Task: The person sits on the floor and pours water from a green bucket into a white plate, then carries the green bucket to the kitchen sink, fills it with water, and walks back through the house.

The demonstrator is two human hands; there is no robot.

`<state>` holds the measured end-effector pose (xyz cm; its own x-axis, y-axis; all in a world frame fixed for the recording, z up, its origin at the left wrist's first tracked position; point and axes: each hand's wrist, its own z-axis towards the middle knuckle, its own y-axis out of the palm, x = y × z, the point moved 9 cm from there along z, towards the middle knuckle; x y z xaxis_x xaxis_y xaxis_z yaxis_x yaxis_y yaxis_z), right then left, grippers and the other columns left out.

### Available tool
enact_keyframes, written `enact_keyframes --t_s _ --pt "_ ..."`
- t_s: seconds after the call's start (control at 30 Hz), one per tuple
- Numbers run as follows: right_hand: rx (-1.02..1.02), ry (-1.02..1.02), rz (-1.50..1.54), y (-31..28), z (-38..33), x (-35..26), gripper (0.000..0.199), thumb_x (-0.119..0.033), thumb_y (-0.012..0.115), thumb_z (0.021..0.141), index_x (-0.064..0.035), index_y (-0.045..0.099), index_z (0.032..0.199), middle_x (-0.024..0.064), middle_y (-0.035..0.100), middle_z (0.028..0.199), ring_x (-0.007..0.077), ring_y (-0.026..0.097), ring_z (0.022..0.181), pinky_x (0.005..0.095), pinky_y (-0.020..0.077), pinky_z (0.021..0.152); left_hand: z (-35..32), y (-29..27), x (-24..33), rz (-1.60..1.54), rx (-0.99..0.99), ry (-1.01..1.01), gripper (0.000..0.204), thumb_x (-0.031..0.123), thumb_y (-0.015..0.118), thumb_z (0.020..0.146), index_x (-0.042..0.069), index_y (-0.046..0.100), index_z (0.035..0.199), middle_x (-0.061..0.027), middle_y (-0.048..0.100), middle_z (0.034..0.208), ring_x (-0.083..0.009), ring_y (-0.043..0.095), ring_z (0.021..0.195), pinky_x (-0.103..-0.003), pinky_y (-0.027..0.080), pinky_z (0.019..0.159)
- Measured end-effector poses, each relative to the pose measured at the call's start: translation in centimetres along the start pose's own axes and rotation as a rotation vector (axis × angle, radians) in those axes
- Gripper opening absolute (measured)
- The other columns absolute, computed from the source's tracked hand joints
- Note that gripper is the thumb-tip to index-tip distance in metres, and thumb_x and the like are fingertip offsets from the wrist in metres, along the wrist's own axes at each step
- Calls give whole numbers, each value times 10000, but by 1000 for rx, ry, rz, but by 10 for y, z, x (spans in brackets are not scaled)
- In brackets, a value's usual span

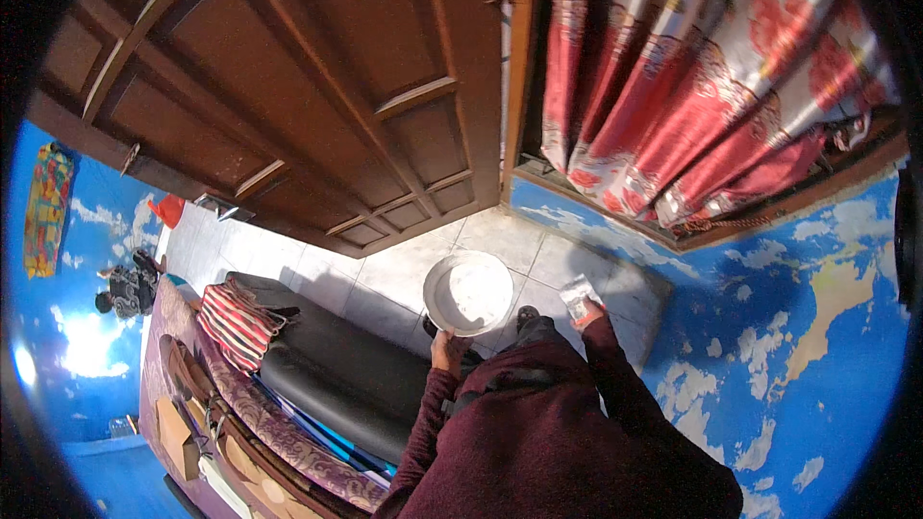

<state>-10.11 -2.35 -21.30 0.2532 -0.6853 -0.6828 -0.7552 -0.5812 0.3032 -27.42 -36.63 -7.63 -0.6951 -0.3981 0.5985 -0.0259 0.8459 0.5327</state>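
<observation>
A round white basin (444,281) is out in front of my body, above the tiled floor. My left hand (446,352) grips its near rim. Whitish content or marks show inside, too small to make out. To the right, my right hand (590,313) is closed round the lower end of a small whitish, partly see-through packet (577,292). The packet is held apart from the basin, near the blue wall. Both forearms are in dark maroon sleeves.
A brown panelled door (317,86) stands ahead. Red and white flowered curtains (673,86) hang at the right over peeling blue wall (769,327). A black padded seat (336,375) with a striped cloth (236,327) lies left. Another person (130,290) is far left.
</observation>
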Motion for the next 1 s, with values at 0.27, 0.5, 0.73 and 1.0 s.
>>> enact_keyframes --t_s 0.27,0.5,0.73,1.0 --pt "-264 -76 206 323 -56 -99 300 -208 638 781 -58 577 1035 75 627 924 182 601 708 323 411 440 24 -65 159 189 -44 98 466 305 502 852 -17 431 1181 -95 531 1087 -198 532 976 -328 442 819" --pt "-489 -299 44 497 -35 -50 388 -110 589 770 47 507 1115 146 586 1053 269 580 982 386 460 874 11 -135 296 27 -9 368 462 350 471 867 -18 455 1146 -81 535 1083 -181 521 977 -325 417 845" --pt "-645 82 87 636 -55 4 448 -108 529 792 -16 434 1220 162 533 1163 310 521 1078 475 434 887 9 -239 346 -129 170 494 600 422 462 844 -3 380 1259 -105 481 1211 -217 474 1090 -361 372 928" --pt "-713 170 -146 745 -64 28 389 -110 539 801 36 461 1153 165 558 1082 297 568 966 434 491 765 8 -301 387 -340 411 588 583 427 483 843 10 401 1243 -84 480 1194 -196 456 1092 -341 357 924"
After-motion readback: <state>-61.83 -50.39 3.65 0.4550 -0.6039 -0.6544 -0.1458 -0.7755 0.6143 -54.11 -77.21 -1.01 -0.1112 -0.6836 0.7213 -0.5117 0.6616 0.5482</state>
